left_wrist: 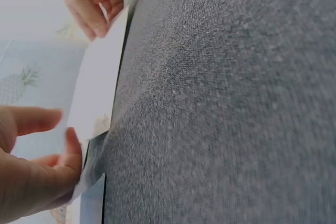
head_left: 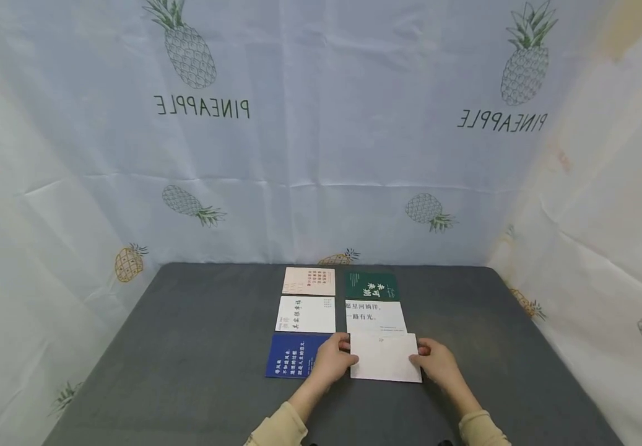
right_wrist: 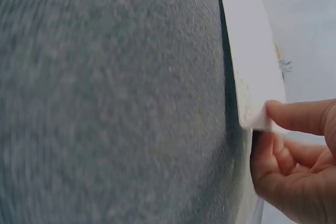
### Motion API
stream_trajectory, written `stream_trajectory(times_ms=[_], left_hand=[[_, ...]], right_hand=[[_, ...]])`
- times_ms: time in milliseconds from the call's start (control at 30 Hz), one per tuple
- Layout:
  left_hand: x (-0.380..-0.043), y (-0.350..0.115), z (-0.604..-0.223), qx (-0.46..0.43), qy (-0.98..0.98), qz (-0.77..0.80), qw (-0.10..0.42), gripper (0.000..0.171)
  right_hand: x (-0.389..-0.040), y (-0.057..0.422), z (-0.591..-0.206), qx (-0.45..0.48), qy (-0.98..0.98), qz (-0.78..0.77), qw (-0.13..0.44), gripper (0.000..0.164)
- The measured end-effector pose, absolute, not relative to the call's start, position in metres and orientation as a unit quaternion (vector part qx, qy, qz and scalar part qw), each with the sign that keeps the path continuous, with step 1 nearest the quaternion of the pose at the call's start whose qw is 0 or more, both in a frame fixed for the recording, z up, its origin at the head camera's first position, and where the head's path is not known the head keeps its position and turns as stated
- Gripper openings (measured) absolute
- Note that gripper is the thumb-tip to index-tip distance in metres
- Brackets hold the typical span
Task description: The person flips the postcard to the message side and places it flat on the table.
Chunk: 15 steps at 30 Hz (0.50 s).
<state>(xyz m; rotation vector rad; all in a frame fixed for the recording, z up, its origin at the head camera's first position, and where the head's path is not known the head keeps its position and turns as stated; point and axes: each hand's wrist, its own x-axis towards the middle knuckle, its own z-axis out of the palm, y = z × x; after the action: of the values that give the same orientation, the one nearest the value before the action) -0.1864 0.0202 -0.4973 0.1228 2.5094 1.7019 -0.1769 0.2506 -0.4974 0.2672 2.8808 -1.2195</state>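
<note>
A white card (head_left: 386, 358) with a small reddish mark lies between the two hands, its far edge overlapping the white card with large black writing (head_left: 375, 317). My right hand (head_left: 438, 360) pinches its right edge; the right wrist view shows thumb (right_wrist: 294, 115) on top and fingers beneath. At the left edge is my left hand (head_left: 333, 358), thumb and fingers parted in the left wrist view, fingertips (left_wrist: 72, 139) right by the card's corner. Under the left forearm's side, a blue card (head_left: 293, 356) with white writing is partly covered by that hand.
Farther back on the dark grey table (head_left: 203, 347) lie a pink card (head_left: 309, 281), a white card with handwriting-like characters (head_left: 306, 314) and a green card (head_left: 371, 286), in two columns. Pineapple-printed cloth (head_left: 321, 142) hangs behind and at both sides.
</note>
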Motion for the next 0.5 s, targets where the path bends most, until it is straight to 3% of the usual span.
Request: stream_trajectory(times_ms=[300,500], left_hand=[[-0.194,0.018,-0.488,0.018,0.766,0.642,0.043,0.024],[-0.196,0.014,-0.483,0.0,0.725,0.687,0.047,0.044]], right_hand=[[-0.177,0.258,-0.485,0.101,0.901,-0.418,-0.061,0.026],[-0.175,0.261,-0.476,0.098,0.887,-0.447,-0.059,0.033]])
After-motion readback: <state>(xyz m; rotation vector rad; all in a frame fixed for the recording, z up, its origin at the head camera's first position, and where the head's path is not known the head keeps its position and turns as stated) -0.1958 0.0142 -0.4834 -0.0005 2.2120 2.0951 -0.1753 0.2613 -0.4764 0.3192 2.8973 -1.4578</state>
